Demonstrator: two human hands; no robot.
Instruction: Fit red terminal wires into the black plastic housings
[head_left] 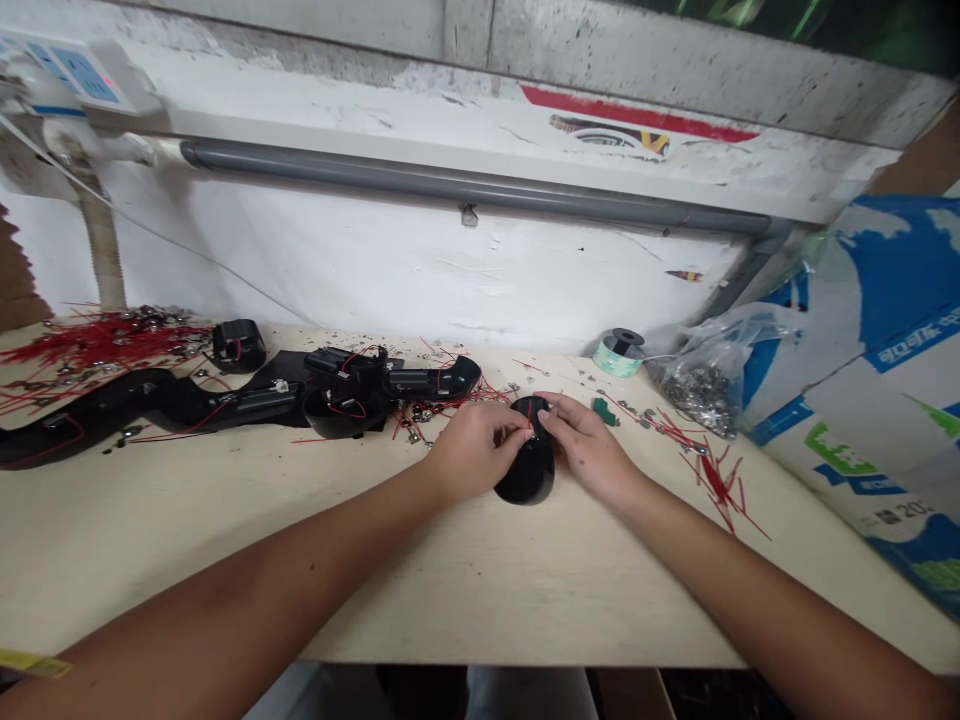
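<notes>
A black, rounded plastic housing sits on the table before me, between my two hands. My left hand is closed in a pinch at the housing's upper part, by a thin red wire. Whatever small end lies between the fingertips is mostly hidden. On the other side, my right hand has its thumb and fingers closed around the housing's upper edge. Several similar black housings with red wires lie together to the left.
Red wires with metal pieces are heaped at the back left; more red wires lie at right. A tape roll and a clear bag of metal parts stand near a blue-and-white box. A grey pipe crosses the wall.
</notes>
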